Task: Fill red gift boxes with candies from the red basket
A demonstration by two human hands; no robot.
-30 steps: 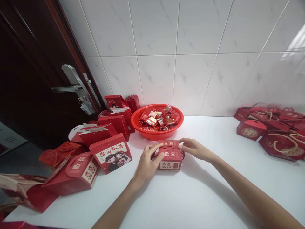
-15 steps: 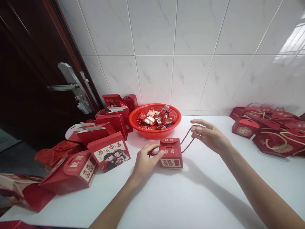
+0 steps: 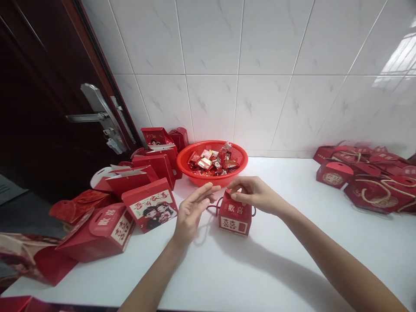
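Observation:
A small red box [image 3: 234,216] with pale lettering stands upright on the white table [image 3: 208,268]. Dark red cord [image 3: 213,208] loops out from its left side, and a bit of cord shows at its right side. Over the top of the box is my right hand [image 3: 253,193], its fingers bent down and its fingertips at the top flap; whether they pinch the cord or the flap is hidden. My left hand [image 3: 194,212] is just left of the box, fingers apart, close to the cord loop and holding nothing.
Behind the box sits a red plastic basket [image 3: 183,167] of wrapped sweets. Red gift boxes [image 3: 151,206] crowd the left side; more boxes with cords [image 3: 373,193] lie at the right. A tiled wall [image 3: 266,108] rises behind, with a dark door [image 3: 39,108] at the left.
My right hand has moved left from the pulled-out cord to the top of the box. My left hand has let go of the box's left side, and the cord now loops out there.

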